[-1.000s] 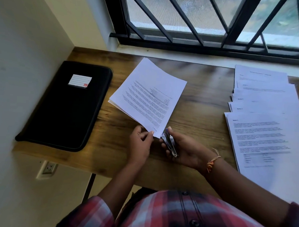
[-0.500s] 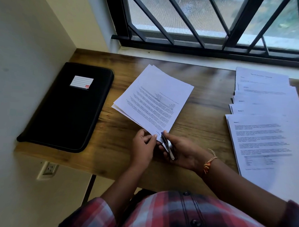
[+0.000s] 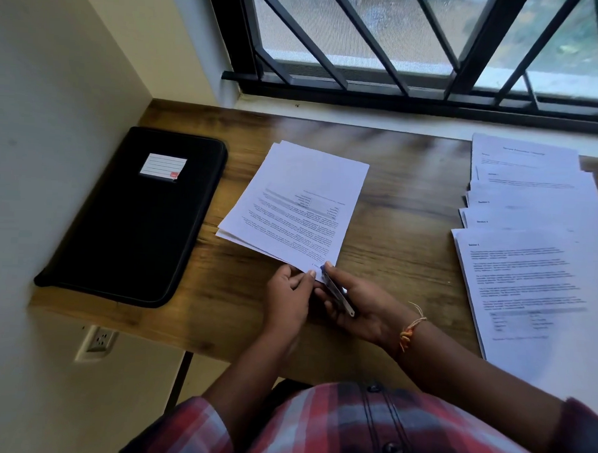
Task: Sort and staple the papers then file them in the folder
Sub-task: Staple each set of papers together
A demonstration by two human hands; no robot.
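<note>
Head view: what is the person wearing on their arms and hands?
The left hand and right hand are bare, with no gloves. An orange-and-cream thread band with loose ends circles the right wrist. The sleeves are red, grey and dark plaid, ending above the forearms and matching the buttoned shirt.

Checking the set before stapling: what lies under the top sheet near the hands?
Edges of more sheets peek out along the left side of the top sheet; the desk lies beneath. Their count and print are covered.
</note>
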